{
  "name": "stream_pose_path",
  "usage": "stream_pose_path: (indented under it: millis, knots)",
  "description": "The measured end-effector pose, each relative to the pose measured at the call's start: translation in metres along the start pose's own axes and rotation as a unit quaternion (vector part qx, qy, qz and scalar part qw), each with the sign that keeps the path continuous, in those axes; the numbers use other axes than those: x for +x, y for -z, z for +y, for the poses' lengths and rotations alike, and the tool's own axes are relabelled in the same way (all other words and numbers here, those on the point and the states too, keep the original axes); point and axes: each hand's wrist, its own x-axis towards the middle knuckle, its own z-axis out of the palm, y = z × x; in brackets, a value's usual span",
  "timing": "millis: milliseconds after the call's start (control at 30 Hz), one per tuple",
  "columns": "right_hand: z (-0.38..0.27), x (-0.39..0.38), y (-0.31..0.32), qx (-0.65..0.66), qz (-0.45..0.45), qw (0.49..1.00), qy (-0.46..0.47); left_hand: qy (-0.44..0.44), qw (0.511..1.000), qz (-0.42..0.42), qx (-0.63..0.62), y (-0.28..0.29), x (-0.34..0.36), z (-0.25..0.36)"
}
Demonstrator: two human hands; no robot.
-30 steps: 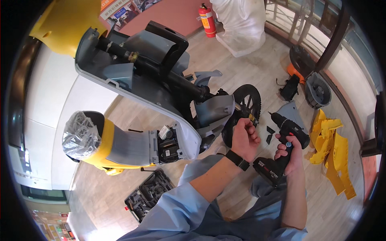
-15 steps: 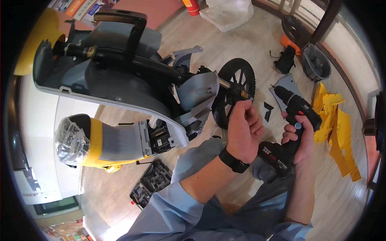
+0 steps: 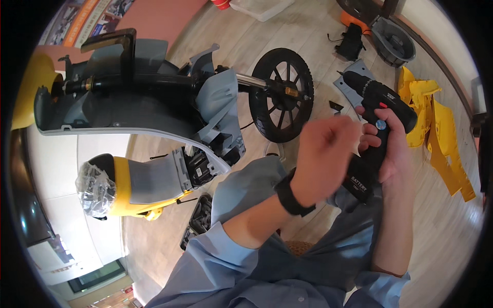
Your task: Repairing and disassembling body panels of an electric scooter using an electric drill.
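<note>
My right hand (image 3: 390, 146) is closed round the grip of a black cordless drill (image 3: 377, 92), its bit pointing up and left. Beside it on the left, my left hand (image 3: 326, 159) has its fingers curled together, slightly blurred; what it may hold is hidden. Ahead of both hands lies a partly dismantled scooter, with a black spoked front wheel (image 3: 262, 113), a chrome fork tube (image 3: 251, 81) and grey body panels (image 3: 215, 97). Its seat part (image 3: 154, 182), in yellow and grey with wrapping at the left end, sits below, beside an open compartment (image 3: 197, 167) of black components.
Yellow panels (image 3: 439, 138) lie on the right floor, a grey panel (image 3: 346, 95) beyond the drill. A grey bin (image 3: 390, 43), black bag (image 3: 350, 41) and orange object (image 3: 349, 20) stand at the back right. An open tool case (image 3: 197, 220) is below the seat, near my leg.
The view has shifted, showing the front wheel more fully. My left hand has moved right and nearer the drill, turning slightly. My right hand still grips the drill, now a little higher in view.
</note>
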Motion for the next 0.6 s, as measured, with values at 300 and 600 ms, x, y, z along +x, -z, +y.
stream_pose_path:
  millis: [300, 600]
  knots:
    - [-0.004, -0.002, 0.006, 0.02, -0.041, 0.999, 0.027, -0.345, 0.783, -0.278, 0.436, -0.014, -0.1, 0.025]
    - [-0.005, -0.001, 0.003, 0.077, -0.087, 0.993, 0.018, -0.095, 0.783, 0.311, 0.529, 0.195, -0.109, -0.053]
